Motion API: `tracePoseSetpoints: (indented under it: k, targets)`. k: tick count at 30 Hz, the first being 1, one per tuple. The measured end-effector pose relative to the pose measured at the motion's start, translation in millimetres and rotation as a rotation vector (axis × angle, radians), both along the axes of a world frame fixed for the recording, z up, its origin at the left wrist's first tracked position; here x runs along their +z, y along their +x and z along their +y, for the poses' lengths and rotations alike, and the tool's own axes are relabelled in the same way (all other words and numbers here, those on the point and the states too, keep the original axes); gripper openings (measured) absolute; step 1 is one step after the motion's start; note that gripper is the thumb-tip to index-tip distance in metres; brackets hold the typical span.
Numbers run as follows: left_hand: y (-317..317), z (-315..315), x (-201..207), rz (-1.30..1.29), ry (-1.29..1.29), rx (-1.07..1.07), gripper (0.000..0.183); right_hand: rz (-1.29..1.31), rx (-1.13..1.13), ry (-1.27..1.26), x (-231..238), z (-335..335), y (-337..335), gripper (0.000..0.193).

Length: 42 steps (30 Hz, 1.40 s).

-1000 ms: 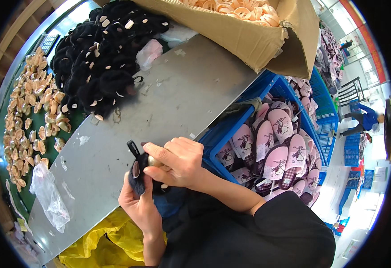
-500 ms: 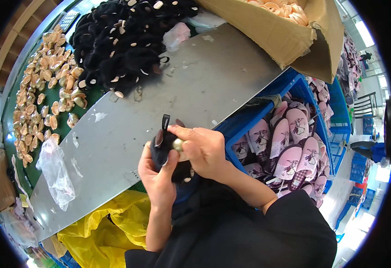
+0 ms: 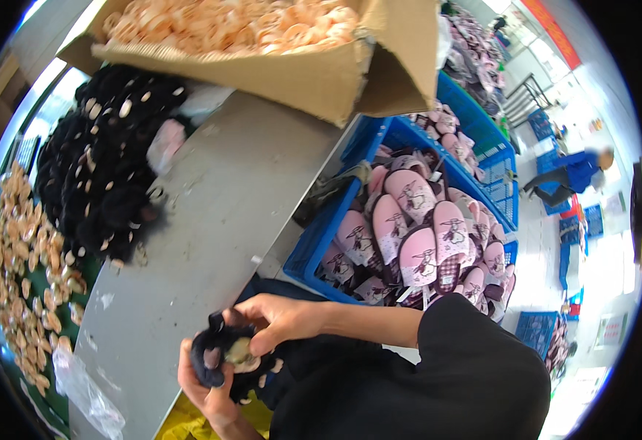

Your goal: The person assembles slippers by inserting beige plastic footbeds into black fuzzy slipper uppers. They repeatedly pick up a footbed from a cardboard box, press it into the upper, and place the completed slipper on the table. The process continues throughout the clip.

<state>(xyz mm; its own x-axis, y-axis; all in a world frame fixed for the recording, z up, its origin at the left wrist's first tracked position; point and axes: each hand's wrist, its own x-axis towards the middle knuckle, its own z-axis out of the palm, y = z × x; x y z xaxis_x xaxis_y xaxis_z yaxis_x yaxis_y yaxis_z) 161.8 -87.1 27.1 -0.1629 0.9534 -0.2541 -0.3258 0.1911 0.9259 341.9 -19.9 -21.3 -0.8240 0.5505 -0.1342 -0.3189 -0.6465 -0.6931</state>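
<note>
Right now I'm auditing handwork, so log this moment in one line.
left hand: holding black plush piece; right hand: fingers on same piece, beside gold part; black plush pile: upper left; slippers: in blue crate

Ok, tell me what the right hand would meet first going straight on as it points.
The right hand would first meet the black fluffy piece, which it seems to be touching, though exact depth is hard to judge.

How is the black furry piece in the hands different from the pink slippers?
Place: the furry piece is held in the left hand and right hand; the slippers lie in a blue crate.
Colour: the furry piece is mostly black, the slippers mostly pink.
Number: one furry piece is held, while many slippers are heaped.
Both have parts in other colours.
</note>
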Motion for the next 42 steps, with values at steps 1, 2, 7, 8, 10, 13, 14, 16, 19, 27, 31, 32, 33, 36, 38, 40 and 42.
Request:
tracePoseSetpoints:
  k: [1, 2, 7, 8, 10, 13, 14, 16, 19, 27, 31, 32, 33, 36, 38, 40, 42]
  targets:
    - [-4.6, -3.4, -5.0, 0.008, -0.018, 0.001, 0.035, -0.012, 0.025, -0.011, 0.5, -2.1, 0.3, 0.058]
    - [-5.5, -2.5, -6.0, -0.031, -0.008, -0.018, 0.035, 0.018, 0.018, -0.038, 3.5, -2.9, -0.5, 0.056]
    - [-9.9, -4.6, -23.2, 0.013, 0.165, 0.018, 0.041, -0.148, -0.425, 0.642, 33.9, -9.7, -14.3, 0.022]
    - [-7.7, -3.8, -24.3, 0.073, 0.237, -0.014, 0.043, -0.174, -0.461, 0.719, 39.9, -12.3, -12.2, 0.021]
    - [-5.8, -0.7, -24.9, 0.130, 0.354, -0.080, 0.046, -0.212, -0.614, 0.905, 36.8, -9.7, -18.1, 0.026]
    - [-10.9, -1.3, -28.7, 0.275, 0.308, -0.082, 0.044, -0.286, -0.772, 1.110, 31.2, -5.6, -22.5, 0.029]
    - [-12.1, -1.1, -28.0, 0.381, 0.290, -0.083, 0.043, -0.311, -0.808, 1.141, 30.3, -5.8, -24.3, 0.030]
    - [-11.9, -0.6, -32.5, 0.365, 0.292, -0.056, 0.043, -0.327, -0.864, 1.159, 32.9, -6.3, -27.5, 0.030]
    - [-9.7, -1.3, -27.4, 0.382, 0.316, -0.052, 0.045, -0.364, -0.856, 1.145, 31.0, -5.3, -31.4, 0.029]
    - [-2.1, 4.9, -18.5, 0.631, 0.423, 0.118, 0.039, -0.240, -0.575, 0.834, 38.1, 2.2, -28.4, 0.022]
    - [12.6, 17.3, -6.1, 0.813, 0.508, 0.177, 0.032, -0.229, -0.690, 0.848, 31.6, 1.7, -33.7, 0.025]
    - [16.7, 20.2, -3.2, 0.858, 0.516, 0.198, 0.030, -0.240, -0.739, 0.850, 29.5, 0.2, -36.8, 0.028]
    - [18.9, 21.5, -2.0, 0.904, 0.525, 0.219, 0.028, -0.281, -0.763, 0.832, 28.5, -0.7, -38.3, 0.029]
    - [19.5, 22.1, -10.9, 0.799, 0.426, 0.257, 0.024, -0.374, -0.822, 0.822, 29.8, -3.1, -42.9, 0.030]
    - [23.6, 22.5, -8.6, 0.849, 0.438, 0.275, 0.027, -0.416, -0.855, 0.865, 30.0, -4.6, -42.0, 0.030]
    - [26.2, 21.6, -7.8, 0.881, 0.447, 0.303, 0.029, -0.451, -0.853, 0.879, 31.8, -6.7, -42.6, 0.029]
    - [26.8, 21.3, -10.3, 0.891, 0.452, 0.339, 0.030, -0.461, -0.874, 0.907, 34.8, -8.2, -46.3, 0.027]
